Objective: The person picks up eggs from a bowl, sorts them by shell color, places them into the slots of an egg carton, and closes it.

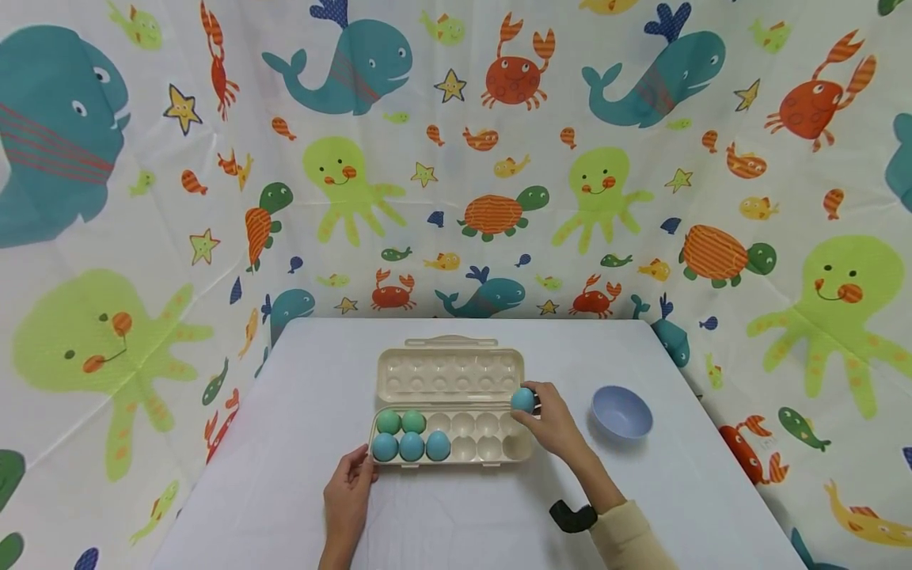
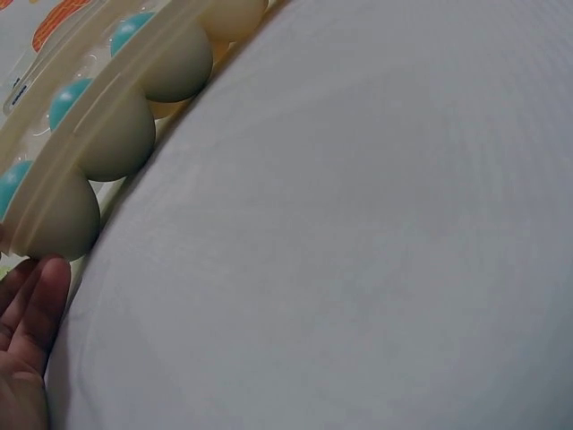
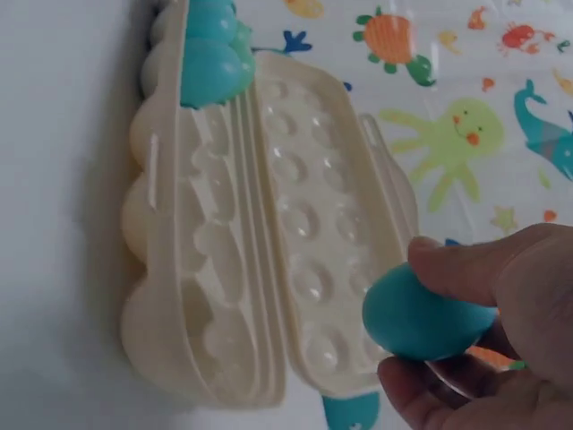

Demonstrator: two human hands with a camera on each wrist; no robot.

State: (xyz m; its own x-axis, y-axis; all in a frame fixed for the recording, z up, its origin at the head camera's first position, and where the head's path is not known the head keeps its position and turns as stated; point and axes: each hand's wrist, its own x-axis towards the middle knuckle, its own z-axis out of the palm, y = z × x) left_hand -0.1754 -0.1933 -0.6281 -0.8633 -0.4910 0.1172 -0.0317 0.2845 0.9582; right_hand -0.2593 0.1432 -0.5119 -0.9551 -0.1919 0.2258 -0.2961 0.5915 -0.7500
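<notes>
A cream egg carton lies with its lid folded back on the table. Two green eggs sit in its back row at the left, and three blue eggs sit in the front row. My left hand holds the carton's left end, fingertips against the outermost cup in the left wrist view. Another blue egg is pinched between thumb and fingers of my right hand. That hand is raised over the carton's right end, near the hinge.
A blue-violet bowl stands right of the carton. The carton's lid lies open toward the back. White cloth covers the table, and a curtain printed with sea animals hangs around it.
</notes>
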